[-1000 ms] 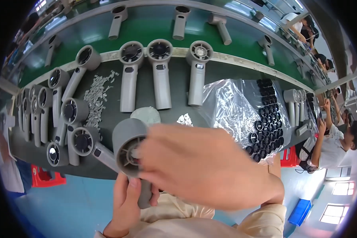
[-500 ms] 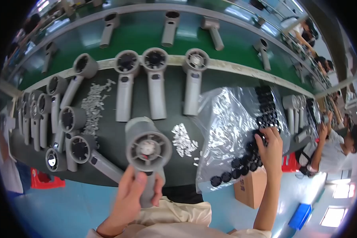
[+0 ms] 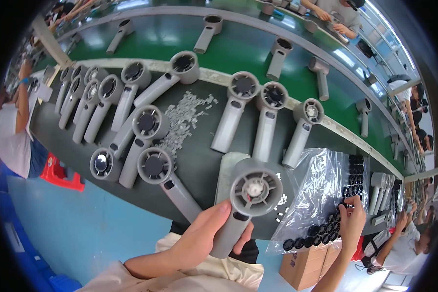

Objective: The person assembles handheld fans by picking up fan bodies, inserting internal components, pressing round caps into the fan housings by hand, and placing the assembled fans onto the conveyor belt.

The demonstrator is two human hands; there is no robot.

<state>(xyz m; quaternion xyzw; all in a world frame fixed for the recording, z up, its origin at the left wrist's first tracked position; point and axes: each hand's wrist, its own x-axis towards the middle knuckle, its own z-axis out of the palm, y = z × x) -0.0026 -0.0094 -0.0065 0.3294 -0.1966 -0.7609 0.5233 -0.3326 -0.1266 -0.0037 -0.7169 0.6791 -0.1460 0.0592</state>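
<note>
My left hand (image 3: 199,233) is wrapped round the handle of a grey handheld fan (image 3: 228,234). Its round head is tipped toward me and shows a pale hub inside the spoked ring, with a bit of red beside it. My right hand (image 3: 354,221) reaches down to the black round caps (image 3: 321,233), which lie in rows on a clear plastic bag (image 3: 304,187). Its thumb and fingers pinch at one cap, which they partly hide. Small white pieces (image 3: 281,207) lie between the held fan and the bag.
Several grey fans (image 3: 153,165) lie on the dark table (image 3: 68,141) to the left, beside a heap of small clear pieces (image 3: 182,121). Three more lean on the far rim. Behind runs a green conveyor (image 3: 243,53) carrying fans. A cardboard box (image 3: 304,267) stands below.
My view has swung left, so the table's things appear farther right. My left hand still holds the fan upright; my right hand stays at the caps, its fingers drawn closer together.
</note>
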